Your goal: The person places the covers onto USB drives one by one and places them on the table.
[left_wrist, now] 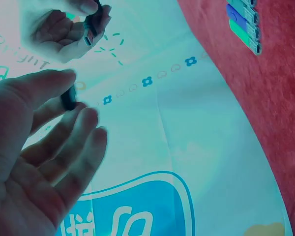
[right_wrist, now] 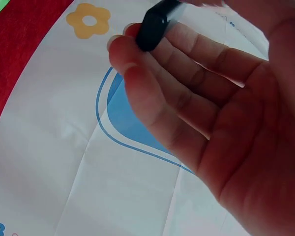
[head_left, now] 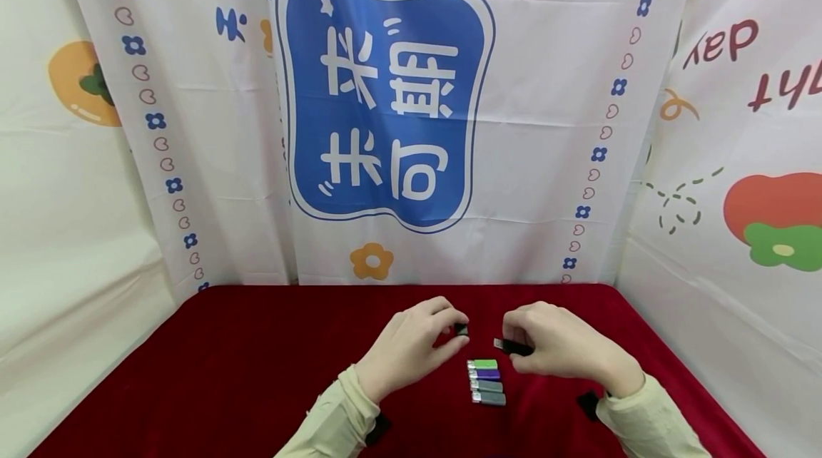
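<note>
My left hand (head_left: pixel 411 344) pinches a small black cap (head_left: pixel 461 329) between thumb and fingertips, above the red cloth. Facing it from the right, my right hand (head_left: pixel 568 344) holds a black USB stick (head_left: pixel 517 348), its bare metal plug pointing left toward the cap. A short gap parts the two pieces. In the left wrist view the metal plug (left_wrist: pixel 89 38) shows clearly; the right wrist view has only the stick's dark blunt end (right_wrist: pixel 155 24) by the fingers. Below and between the hands lie a green USB stick (head_left: pixel 484 364), a purple one (head_left: pixel 486 374) and grey ones (head_left: pixel 491 399).
The several sticks lie side by side in a short column, metal ends to the left. A dark red cloth (head_left: pixel 225 372) covers the table. White printed curtains (head_left: pixel 539 158) hang behind it and on both sides.
</note>
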`<state>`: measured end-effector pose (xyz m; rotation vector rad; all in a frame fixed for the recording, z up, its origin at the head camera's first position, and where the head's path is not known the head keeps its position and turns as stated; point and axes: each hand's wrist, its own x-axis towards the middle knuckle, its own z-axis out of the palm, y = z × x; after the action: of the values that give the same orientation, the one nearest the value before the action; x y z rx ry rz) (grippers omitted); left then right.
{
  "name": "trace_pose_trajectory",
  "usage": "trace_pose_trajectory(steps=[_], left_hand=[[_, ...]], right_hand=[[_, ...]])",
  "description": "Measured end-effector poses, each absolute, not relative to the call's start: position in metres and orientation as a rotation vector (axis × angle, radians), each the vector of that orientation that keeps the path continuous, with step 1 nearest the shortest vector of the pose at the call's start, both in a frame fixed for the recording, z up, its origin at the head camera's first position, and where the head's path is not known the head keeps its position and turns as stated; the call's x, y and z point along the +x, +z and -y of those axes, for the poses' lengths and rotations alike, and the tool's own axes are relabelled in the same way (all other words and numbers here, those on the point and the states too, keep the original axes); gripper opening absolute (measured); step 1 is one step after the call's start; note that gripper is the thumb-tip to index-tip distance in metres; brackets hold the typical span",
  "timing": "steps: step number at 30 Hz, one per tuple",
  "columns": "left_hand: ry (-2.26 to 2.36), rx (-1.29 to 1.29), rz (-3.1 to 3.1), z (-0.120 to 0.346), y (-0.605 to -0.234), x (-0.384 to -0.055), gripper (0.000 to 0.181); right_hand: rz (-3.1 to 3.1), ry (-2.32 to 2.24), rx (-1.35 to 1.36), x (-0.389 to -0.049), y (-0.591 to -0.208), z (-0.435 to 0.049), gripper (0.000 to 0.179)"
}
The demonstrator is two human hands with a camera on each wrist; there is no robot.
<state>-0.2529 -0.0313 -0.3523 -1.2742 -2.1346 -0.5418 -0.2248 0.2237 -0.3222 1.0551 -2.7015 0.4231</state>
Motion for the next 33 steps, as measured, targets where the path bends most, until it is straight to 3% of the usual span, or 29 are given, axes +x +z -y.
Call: trace_pose_trajectory(steps=[6, 33], left_hand=[[-0.624, -1.314, 2.050, 0.0280, -0.3499, -0.2494, 0.024], [-0.665, -1.341, 2.146, 0.0247, -0.3533, -0.2461, 0.022]], right_hand=[[2.681, 0.426, 1.063, -0.2249, -0.3221, -0.2226, 0.026], [2.467, 0.472, 1.165, -0.2245, -0.3221, -0.2199, 0.022]])
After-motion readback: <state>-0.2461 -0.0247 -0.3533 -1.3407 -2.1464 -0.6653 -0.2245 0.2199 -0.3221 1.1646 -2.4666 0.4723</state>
